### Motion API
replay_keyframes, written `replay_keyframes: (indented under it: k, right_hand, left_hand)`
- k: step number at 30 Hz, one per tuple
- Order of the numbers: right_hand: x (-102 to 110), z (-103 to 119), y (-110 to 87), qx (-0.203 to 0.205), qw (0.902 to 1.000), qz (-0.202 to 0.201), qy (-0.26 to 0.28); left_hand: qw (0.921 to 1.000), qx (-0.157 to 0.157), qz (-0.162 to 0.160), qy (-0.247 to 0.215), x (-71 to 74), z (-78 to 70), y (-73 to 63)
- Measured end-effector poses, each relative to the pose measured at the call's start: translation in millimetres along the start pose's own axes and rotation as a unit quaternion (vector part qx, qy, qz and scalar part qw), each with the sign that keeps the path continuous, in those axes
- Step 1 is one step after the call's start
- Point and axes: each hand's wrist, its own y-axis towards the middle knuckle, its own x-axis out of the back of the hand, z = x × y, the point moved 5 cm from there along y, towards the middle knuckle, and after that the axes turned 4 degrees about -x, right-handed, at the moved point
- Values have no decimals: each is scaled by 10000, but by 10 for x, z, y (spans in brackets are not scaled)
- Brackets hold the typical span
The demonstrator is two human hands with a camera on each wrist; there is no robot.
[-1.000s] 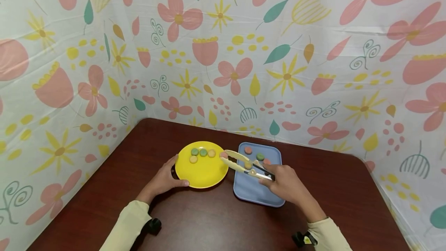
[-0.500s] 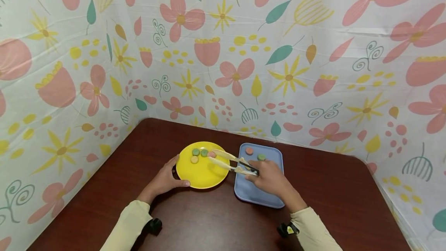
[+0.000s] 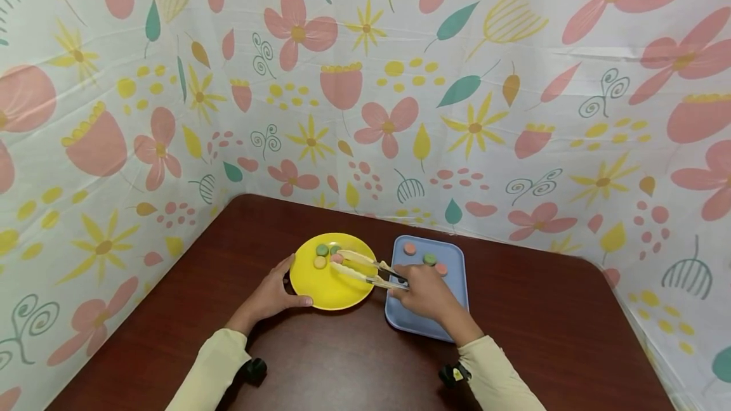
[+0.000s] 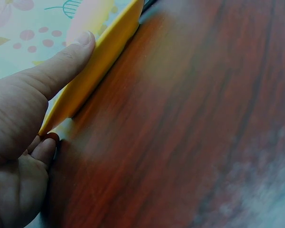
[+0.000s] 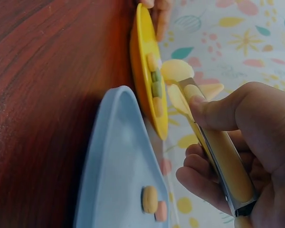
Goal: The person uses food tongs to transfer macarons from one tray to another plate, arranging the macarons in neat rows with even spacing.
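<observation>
In the head view my left hand point(image 3: 274, 289) grips the left rim of a round yellow plate point(image 3: 328, 293), thumb on top, fingers at the underside in the left wrist view. Two green macarons point(image 3: 322, 250) and a yellow macaron point(image 3: 320, 262) lie on the plate. My right hand point(image 3: 425, 292) squeezes cream-tipped metal tongs point(image 3: 351, 273), reaching left over the plate. Between the tong tips is a pink macaron point(image 3: 337, 259), close beside the yellow and green ones. In the right wrist view the thumb presses along the tongs' handle point(image 5: 228, 166).
A blue rectangular tray point(image 3: 419, 323) stands right of the plate, partly under my right hand. Pink macarons point(image 3: 409, 248) and a green macaron point(image 3: 429, 259) lie on it; a yellow macaron point(image 5: 150, 199) shows in the right wrist view. Flowered cloth point(image 3: 400, 176) hangs behind the brown table point(image 3: 342, 360).
My right hand has moved left, carrying the pink macaron in the tongs from the plate's right edge to over its middle. The left hand keeps its grip on the plate.
</observation>
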Motion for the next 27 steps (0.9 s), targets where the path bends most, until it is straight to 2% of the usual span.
replay_keyframes:
  k: [8, 17, 21, 27]
  right_hand:
    - [-94, 20, 41, 101, 9999, 0, -129]
    - [-101, -6, 44, -74, 9999, 68, -70]
    - [-1, -49, 3, -146, 9998, 38, -137]
    - [268, -180, -107, -194, 9996, -90, -200]
  left_hand:
    - [10000, 6, -1, -2, -5, 14, 4]
    - [10000, 73, 21, 5, -9, 7, 7]
    - [10000, 41, 4, 23, 0, -3, 7]
    - [10000, -12, -7, -22, 6, -10, -6]
